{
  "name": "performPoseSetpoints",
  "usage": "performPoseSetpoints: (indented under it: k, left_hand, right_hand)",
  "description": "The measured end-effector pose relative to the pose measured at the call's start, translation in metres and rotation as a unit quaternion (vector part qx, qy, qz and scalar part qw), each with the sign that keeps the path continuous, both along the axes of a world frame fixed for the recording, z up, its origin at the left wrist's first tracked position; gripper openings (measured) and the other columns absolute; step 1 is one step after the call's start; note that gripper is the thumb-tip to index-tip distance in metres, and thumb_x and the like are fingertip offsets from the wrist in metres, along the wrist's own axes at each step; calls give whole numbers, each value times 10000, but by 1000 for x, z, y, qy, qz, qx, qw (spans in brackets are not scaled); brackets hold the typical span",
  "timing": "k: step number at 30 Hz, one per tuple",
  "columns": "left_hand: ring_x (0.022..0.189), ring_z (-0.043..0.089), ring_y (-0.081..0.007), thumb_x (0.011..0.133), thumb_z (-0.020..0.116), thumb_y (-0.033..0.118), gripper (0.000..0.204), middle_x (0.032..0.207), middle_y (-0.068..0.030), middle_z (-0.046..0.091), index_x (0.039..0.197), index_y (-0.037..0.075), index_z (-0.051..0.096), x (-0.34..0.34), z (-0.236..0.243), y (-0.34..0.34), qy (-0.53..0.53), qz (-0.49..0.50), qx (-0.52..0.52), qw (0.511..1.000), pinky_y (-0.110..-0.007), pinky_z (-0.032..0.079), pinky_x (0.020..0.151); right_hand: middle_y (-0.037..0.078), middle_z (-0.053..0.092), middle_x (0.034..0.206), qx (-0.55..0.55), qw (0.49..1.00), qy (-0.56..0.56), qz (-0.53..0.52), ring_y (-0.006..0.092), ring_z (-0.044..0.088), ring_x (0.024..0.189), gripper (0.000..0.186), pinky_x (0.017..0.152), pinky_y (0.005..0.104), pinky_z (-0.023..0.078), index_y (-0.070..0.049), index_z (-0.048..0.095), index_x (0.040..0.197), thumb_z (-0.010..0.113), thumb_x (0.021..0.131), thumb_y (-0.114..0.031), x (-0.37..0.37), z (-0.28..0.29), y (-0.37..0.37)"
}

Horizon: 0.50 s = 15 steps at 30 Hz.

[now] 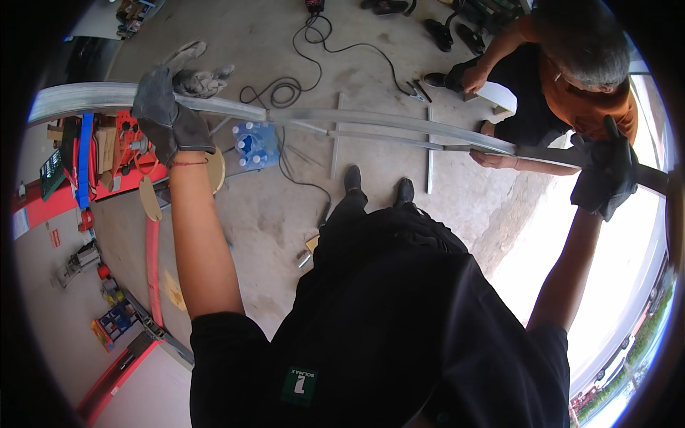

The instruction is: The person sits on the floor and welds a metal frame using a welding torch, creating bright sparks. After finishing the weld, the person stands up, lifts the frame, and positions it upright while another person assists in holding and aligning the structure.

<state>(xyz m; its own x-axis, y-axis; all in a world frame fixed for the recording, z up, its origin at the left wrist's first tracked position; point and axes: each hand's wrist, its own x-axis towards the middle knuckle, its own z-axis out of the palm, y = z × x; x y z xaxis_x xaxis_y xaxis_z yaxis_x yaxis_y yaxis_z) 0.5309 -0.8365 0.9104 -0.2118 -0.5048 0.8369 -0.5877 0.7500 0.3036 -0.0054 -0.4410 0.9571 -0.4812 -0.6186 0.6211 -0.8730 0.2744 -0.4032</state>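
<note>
A long metal bar [314,115] runs across in front of me from far left to far right, pale on the left and dark toward the right end. My left hand [168,121], in a dark grey work glove, is closed around its left part. Near the right end my right hand [605,178], in a black glove, is closed on the same bar with the thumb pointing up; its inner fingers are partly hidden. Another person's bare hand [492,158] is at the bar, left of my right hand. Pale grey work gloves [203,80] are just beyond my left hand.
A person in an orange shirt [596,107] sits low at the right by a white stool [496,96]. Shrink-wrapped water bottles [255,143], thin metal bars [430,167] and a black cable [321,64] lie about the floor. A red workbench [114,187] with tools stands left.
</note>
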Motion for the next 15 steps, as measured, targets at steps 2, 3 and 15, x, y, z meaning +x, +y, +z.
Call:
performPoseSetpoints:
  k: [2, 3, 15]
  left_hand:
    - [858, 719, -294, 1051, 507, 181, 325, 927, -184, 734, 965, -40, 729, -10, 17, 16, -51, 6, 9, 999, -359, 578, 781]
    - [828, 720, -279, 1059, 484, 191, 353, 915, -180, 734, 968, -43, 732, -15, 27, 26, -56, 8, 29, 998, -339, 583, 752]
    - [768, 703, -252, 1072, 435, 209, 387, 963, -162, 752, 1069, 12, 769, 15, 22, 13, 83, -88, 224, 967, -333, 580, 730]
  right_hand:
    - [68, 741, 821, -23, 999, -45, 18, 162, 680, 738, 342, 704, 296, 572, 2, 763, 1162, 782, 844, -125, 6, 2, -1]
    - [50, 677, 798, -44, 995, -78, 34, 152, 657, 727, 359, 706, 301, 575, 30, 734, 1204, 692, 916, -181, 10, 0, -3]
    - [162, 647, 1023, -33, 988, -108, 104, 234, 710, 822, 188, 837, 457, 640, 41, 611, 945, 610, 977, -144, 2, -13, -8]
